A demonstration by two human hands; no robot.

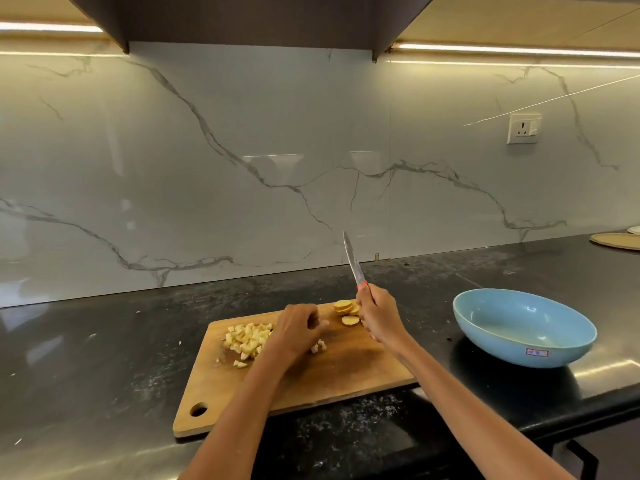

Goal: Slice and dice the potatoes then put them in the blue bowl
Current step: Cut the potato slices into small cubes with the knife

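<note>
A wooden cutting board [346, 368] lies on the black counter. A pile of diced potato [247, 337] sits on its left part, and a few round potato slices [346, 311] lie at its far edge. My left hand [298, 329] rests on the board between the dice and the slices, fingers curled over a few small pieces; what it holds is hidden. My right hand [379, 317] grips a knife [353, 259] by the handle, blade pointing up and away, just right of the slices. The blue bowl [523, 327] stands right of the board, with nothing inside.
The black counter [104, 358] runs to a marble backsplash behind. A round mat [616, 240] lies at the far right. A wall socket [523, 128] sits above the bowl. The counter's front edge passes just right of and below the bowl.
</note>
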